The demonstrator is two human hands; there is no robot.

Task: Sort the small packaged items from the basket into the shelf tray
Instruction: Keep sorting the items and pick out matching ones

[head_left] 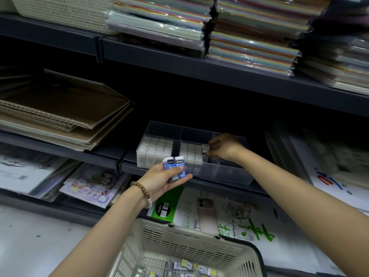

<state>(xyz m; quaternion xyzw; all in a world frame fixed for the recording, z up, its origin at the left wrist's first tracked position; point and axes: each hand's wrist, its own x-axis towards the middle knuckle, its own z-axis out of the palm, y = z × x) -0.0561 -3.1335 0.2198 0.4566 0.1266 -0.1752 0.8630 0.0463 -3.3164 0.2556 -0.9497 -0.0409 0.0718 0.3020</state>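
A clear plastic shelf tray (229, 172) with dividers sits on the middle shelf, its left and middle sections packed with rows of small white packaged erasers (157, 146). My left hand (165, 179), with a bead bracelet at the wrist, holds two or three blue-and-white eraser packs (175, 166) just in front of the tray. My right hand (223, 147) reaches into the tray's middle section, fingertips pinched on a small pack at the end of a row. A beige slotted basket (179, 242) stands below, with several loose small packs (185, 266) on its bottom.
Brown sketch pads (60, 108) are stacked left of the tray. Wrapped colored paper packs (249, 37) fill the shelf above. Sketch paper packs (219, 212) and picture books (89, 184) lie on the lower shelf behind the basket. The dark upper shelf edge (219, 72) overhangs the tray.
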